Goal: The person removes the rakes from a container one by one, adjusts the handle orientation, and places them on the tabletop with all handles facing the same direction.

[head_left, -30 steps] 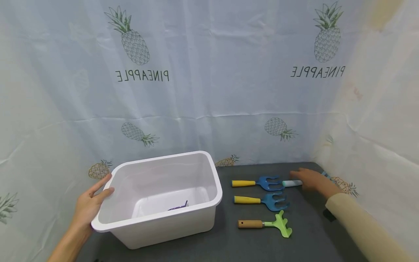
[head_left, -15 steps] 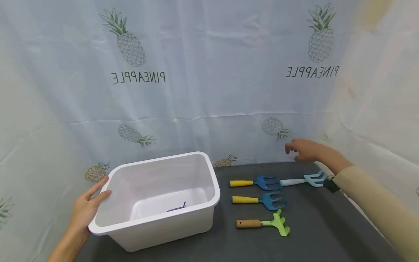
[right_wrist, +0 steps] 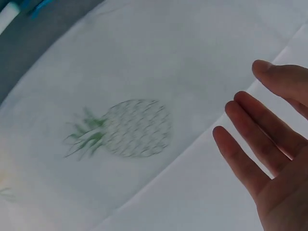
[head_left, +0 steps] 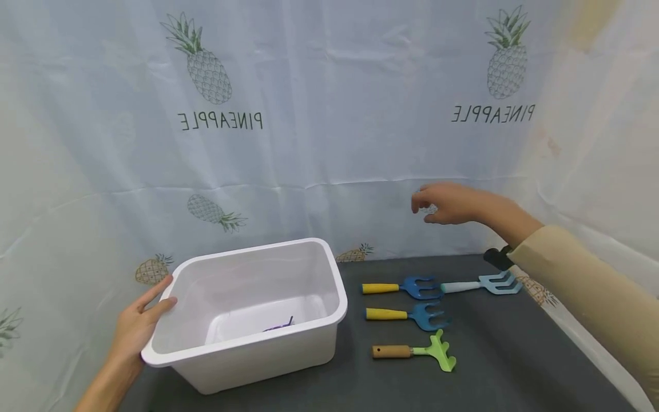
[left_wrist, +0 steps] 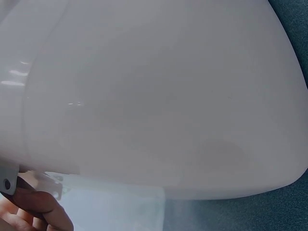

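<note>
My left hand (head_left: 136, 329) grips the left rim of a white plastic tub (head_left: 257, 355), with the thumb and a finger at its edge. In the left wrist view, the tub's wall (left_wrist: 159, 106) fills most of the frame, with curled fingers (left_wrist: 43, 211) at the lower left. Held up in the air before the curtain, my right hand (head_left: 448, 203) carries nothing; its fingers (right_wrist: 245, 159) look relaxed and spread. Below it lies a light blue hand fork (head_left: 479, 285) with a whitish handle. Inside the tub is a small purple thing (head_left: 278, 327), mostly hidden by the front wall.
Two blue hand forks with yellow handles, an upper one (head_left: 381, 288) and a lower one (head_left: 387, 314), lie right of the tub. Nearer is a green hand rake (head_left: 392, 351) with a wooden handle. A pineapple-print curtain (head_left: 329, 143) encloses the dark table (head_left: 412, 392).
My right hand has come away from the light blue hand fork, rising and moving left, while the fork now lies fully in sight. My left hand stays at the tub.
</note>
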`<state>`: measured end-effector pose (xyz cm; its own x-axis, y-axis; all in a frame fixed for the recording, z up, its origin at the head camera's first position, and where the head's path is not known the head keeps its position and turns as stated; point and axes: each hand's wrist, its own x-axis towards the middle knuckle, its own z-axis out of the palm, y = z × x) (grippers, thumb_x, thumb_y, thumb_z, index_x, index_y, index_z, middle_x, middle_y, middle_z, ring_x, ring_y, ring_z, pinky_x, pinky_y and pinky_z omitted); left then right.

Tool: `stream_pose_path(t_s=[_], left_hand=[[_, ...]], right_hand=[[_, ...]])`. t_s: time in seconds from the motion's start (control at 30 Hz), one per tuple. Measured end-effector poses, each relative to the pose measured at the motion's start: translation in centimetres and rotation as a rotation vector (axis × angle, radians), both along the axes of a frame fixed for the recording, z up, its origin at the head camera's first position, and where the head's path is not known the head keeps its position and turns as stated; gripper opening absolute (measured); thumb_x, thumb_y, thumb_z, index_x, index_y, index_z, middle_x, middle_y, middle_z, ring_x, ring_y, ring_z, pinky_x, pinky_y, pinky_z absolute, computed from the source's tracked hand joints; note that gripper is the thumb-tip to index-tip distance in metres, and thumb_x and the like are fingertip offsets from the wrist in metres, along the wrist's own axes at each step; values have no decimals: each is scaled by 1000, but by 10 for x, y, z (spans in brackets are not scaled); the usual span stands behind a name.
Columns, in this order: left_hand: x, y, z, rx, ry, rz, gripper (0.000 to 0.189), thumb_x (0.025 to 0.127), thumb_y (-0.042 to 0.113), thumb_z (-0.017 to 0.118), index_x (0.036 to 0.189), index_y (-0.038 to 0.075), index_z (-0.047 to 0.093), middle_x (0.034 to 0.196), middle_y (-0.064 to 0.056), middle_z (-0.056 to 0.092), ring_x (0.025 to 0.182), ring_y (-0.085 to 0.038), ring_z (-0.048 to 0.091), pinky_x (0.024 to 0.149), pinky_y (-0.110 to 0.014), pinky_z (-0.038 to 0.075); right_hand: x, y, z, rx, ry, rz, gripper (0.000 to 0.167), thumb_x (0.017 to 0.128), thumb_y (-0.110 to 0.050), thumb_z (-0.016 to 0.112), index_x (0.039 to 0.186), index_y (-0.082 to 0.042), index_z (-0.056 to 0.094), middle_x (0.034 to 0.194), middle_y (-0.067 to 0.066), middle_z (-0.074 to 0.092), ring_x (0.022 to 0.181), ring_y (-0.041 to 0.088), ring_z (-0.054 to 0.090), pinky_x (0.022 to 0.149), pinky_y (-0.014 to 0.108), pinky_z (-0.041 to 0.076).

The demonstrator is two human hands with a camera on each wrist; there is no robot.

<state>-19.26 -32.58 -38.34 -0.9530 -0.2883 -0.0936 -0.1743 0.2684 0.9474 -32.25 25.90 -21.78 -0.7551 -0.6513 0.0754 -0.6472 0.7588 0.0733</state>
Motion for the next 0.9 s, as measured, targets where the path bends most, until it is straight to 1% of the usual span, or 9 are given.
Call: stream_pose_path(t_s=[0.07,0.23,0.4,0.53,0.73,0.9], left_hand=[[0,0,-1,3,17,-3,68,103,33,64,162,24,32,170,-18,22,83,7,69,71,-23,62],[0,1,-2,23,20,8,68,102,32,66,162,24,35,171,-14,21,83,8,69,70,-22,62],[0,1,0,37,18,13,68,103,30,66,162,25,33,172,-10,19,82,9,68,70,-20,61],[0,2,0,72,23,9,68,102,30,67,162,26,34,172,-9,17,83,8,69,71,-21,62],[2,3,0,12,33,-13,68,105,29,62,163,19,30,171,-15,18,84,10,68,71,-21,62],[2,2,0,-3,26,-9,67,105,29,61,163,19,30,172,-14,17,84,12,66,71,-19,61]], right_hand=[[2,-16,3,14,14,22,20,87,-5,78,104,-14,71,103,4,68,98,23,63,90,47,58],[9,-54,4,36,20,95,21,90,-11,79,108,-17,71,104,1,68,99,20,63,89,44,58],[18,-92,5,20,-12,151,24,92,-14,78,114,-18,70,113,0,69,106,21,65,93,43,58],[23,-119,3,14,-30,187,24,94,-17,77,116,-19,69,117,0,69,110,20,66,95,41,58],[26,-155,-4,-2,-60,261,23,95,-20,75,117,-20,70,117,-2,70,110,18,66,95,37,58],[27,-186,-8,6,-111,328,25,97,-21,73,121,-18,68,120,1,70,111,18,65,97,34,56]])
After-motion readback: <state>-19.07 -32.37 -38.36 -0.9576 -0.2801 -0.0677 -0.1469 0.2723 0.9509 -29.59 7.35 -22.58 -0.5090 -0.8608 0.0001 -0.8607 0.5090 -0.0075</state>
